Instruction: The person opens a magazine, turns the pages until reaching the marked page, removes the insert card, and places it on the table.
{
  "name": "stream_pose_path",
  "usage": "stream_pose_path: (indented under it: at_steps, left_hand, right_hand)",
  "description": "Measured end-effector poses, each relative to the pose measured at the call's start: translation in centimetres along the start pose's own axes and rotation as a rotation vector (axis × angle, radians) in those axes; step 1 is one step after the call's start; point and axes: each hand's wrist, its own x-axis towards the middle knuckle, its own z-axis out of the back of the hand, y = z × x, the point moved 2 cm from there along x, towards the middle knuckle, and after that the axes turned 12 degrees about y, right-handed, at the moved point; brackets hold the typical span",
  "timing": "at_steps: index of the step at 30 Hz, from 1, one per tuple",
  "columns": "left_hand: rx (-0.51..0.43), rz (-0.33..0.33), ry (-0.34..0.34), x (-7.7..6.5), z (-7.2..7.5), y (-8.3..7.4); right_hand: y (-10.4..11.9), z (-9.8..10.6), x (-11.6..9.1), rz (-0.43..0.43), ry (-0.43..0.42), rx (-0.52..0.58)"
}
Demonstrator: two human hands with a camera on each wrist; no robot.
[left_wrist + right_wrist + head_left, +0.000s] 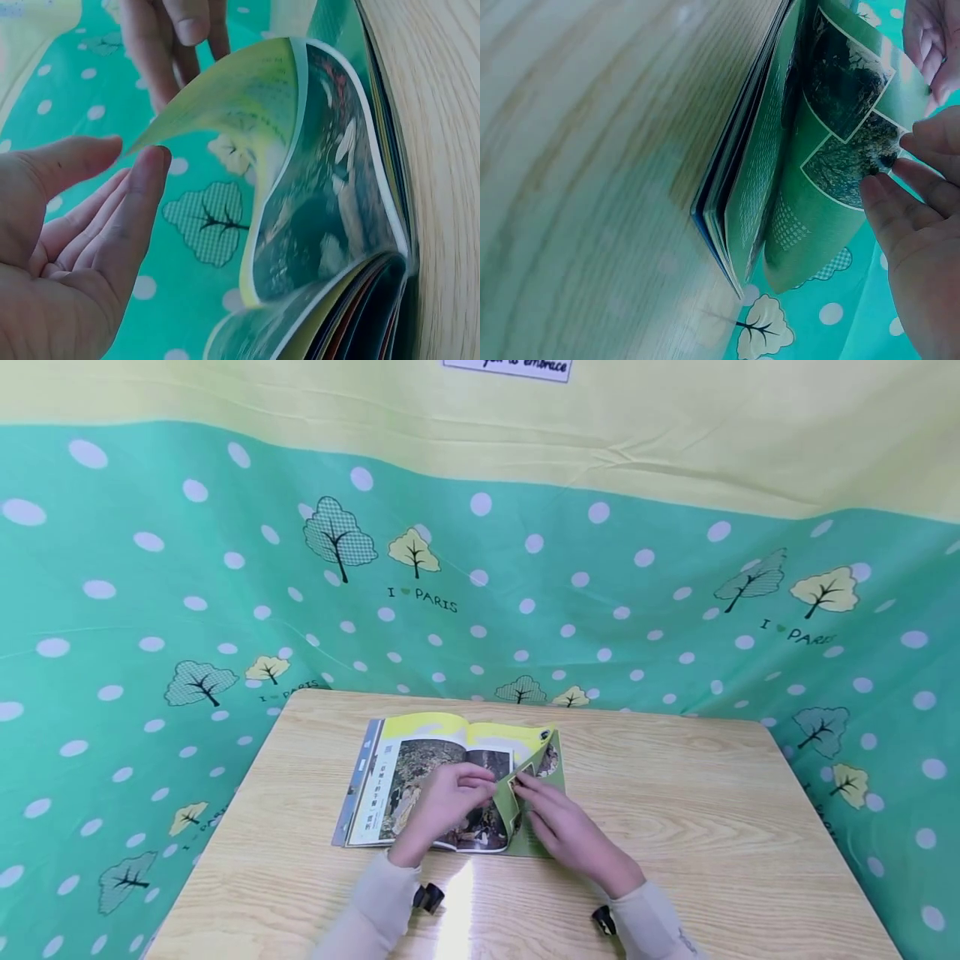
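An open magazine [381, 781] lies on the table, its visible pages carrying yellow bands and dark painting pictures. One right-hand page [232, 94] is lifted and curls over toward the left, showing a green back with pictures. My left hand [444, 800] pinches the free edge of this page between thumb and index finger. My right hand [573, 833] is on the other side of the page, its fingers extended and the fingertips [871, 187] touching the green back. Below the raised page, part of another green page [555, 777] shows.
The light wooden table [697, 827] extends around the magazine on both sides. Behind it and at its sides hangs a green dotted cloth [525, 577] with printed trees. Dark wrist-camera pieces sit by both cuffs.
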Motion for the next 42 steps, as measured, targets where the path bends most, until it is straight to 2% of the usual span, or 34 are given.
stream_pose_path:
  at_steps: [10, 18, 22, 27, 36, 42]
  left_hand:
    - [-0.004, -0.005, -0.012, 0.2, -0.2, 0.2]
    - [-0.020, 0.012, -0.061, -0.9, 1.1, 0.7]
    - [-0.044, 0.010, -0.126, -2.2, 2.5, 0.7]
    - [-0.082, 0.031, -0.210, -4.3, 4.8, 1.1]
    - [-0.021, 0.153, -0.366, -8.3, 8.8, 2.6]
    - [0.047, 0.241, -0.427, -10.4, 10.6, 4.0]
  right_hand:
    - [0.3, 0.0, 0.0, -0.007, 0.016, -0.010]
    - [0.1, 0.1, -0.4, -0.019, -0.011, -0.021]
    - [-0.4, 0.1, -0.8, -0.066, 0.011, -0.043]
    - [-0.9, 0.1, -1.4, -0.140, 0.102, -0.070]
    - [-1.8, -0.5, -2.4, -0.224, 0.278, -0.100]
    - [-1.9, -0.7, -2.5, -0.257, 0.335, -0.110]
